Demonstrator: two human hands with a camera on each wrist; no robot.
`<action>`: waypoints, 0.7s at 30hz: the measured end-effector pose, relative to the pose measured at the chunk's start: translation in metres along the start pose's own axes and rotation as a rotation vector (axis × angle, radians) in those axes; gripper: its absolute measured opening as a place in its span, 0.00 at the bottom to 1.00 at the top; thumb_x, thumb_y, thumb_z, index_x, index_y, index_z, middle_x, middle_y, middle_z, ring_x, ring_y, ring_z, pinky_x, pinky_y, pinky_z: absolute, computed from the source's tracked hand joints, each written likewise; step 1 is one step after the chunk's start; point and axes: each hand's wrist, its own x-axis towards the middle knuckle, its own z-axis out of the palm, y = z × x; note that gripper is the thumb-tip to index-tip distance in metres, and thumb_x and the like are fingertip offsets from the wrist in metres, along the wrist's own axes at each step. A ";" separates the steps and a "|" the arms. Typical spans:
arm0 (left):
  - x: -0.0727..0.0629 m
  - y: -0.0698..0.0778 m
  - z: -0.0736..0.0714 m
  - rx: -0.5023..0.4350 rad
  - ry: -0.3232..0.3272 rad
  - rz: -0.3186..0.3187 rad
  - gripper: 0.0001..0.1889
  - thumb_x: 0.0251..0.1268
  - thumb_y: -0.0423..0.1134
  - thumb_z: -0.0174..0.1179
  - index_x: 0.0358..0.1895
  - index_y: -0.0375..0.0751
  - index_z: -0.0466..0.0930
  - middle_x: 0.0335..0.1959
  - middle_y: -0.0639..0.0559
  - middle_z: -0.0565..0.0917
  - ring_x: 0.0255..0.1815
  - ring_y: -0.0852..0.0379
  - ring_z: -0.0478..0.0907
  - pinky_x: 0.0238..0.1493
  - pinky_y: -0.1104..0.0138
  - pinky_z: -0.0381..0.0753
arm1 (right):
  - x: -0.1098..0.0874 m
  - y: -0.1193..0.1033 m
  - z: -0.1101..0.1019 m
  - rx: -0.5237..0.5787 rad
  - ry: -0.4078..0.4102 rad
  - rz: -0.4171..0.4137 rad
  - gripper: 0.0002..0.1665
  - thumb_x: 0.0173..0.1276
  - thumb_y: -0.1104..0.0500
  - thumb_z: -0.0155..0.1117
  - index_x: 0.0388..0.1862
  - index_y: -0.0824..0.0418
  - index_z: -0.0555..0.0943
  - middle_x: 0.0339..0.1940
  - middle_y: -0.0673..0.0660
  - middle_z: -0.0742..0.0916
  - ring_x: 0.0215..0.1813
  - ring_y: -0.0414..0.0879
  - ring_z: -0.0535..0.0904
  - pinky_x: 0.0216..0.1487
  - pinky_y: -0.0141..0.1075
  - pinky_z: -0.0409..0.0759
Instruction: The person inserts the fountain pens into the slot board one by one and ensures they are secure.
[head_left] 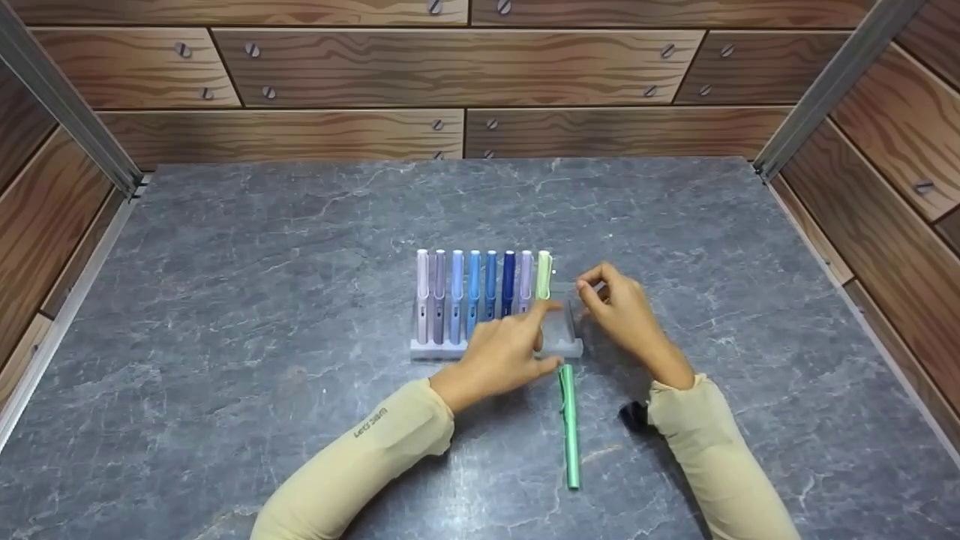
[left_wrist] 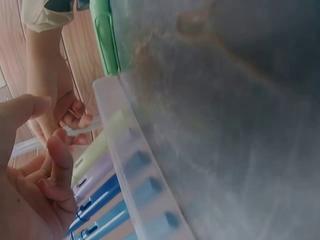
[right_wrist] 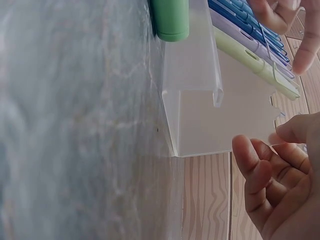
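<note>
A clear pen stand (head_left: 495, 350) stands mid-table with several pens side by side in it, from pale lilac through blues to a light green pen (head_left: 544, 274) at the right. Over the stand's right part is my left hand (head_left: 504, 351), index finger and thumb stretched out, nothing held; it hides the lower ends of some pens. At the stand's bare right end, my right hand (head_left: 626, 311) pinches the edge of its back panel (right_wrist: 240, 117) between thumb and finger. A green pen (head_left: 570, 427) lies on the table in front of the stand, just below my left thumb.
The grey marbled table (head_left: 262, 300) is bordered by wood-patterned walls (head_left: 450, 67) at the back and sides. Metal posts (head_left: 832, 90) rise at both back corners. A black object (head_left: 634, 415) sits at the right sleeve's cuff.
</note>
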 end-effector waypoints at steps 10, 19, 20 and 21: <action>-0.002 0.005 0.008 -0.033 -0.183 -0.050 0.39 0.50 0.57 0.70 0.66 0.55 0.64 0.31 0.59 0.81 0.23 0.63 0.72 0.20 0.72 0.70 | 0.000 0.000 0.001 -0.032 0.003 0.003 0.07 0.71 0.63 0.56 0.40 0.67 0.78 0.34 0.62 0.85 0.28 0.57 0.83 0.26 0.25 0.73; 0.000 0.006 0.010 -0.043 -0.290 -0.076 0.42 0.44 0.59 0.73 0.65 0.55 0.65 0.24 0.63 0.78 0.24 0.64 0.74 0.24 0.70 0.71 | 0.000 0.000 0.001 -0.042 0.020 -0.010 0.06 0.70 0.63 0.58 0.39 0.67 0.78 0.34 0.62 0.85 0.27 0.56 0.84 0.24 0.25 0.72; 0.000 0.006 0.010 -0.038 -0.297 -0.080 0.42 0.44 0.59 0.73 0.65 0.56 0.65 0.24 0.64 0.78 0.25 0.64 0.74 0.25 0.70 0.71 | 0.001 0.000 0.001 -0.039 0.020 -0.007 0.06 0.70 0.63 0.58 0.39 0.67 0.78 0.34 0.62 0.85 0.27 0.57 0.84 0.24 0.25 0.72; 0.000 0.006 0.010 -0.033 -0.305 -0.084 0.42 0.44 0.59 0.73 0.65 0.56 0.65 0.25 0.64 0.79 0.26 0.64 0.75 0.25 0.69 0.72 | 0.001 0.000 0.001 -0.036 0.018 -0.006 0.06 0.70 0.63 0.58 0.39 0.67 0.78 0.34 0.62 0.85 0.27 0.57 0.84 0.24 0.25 0.72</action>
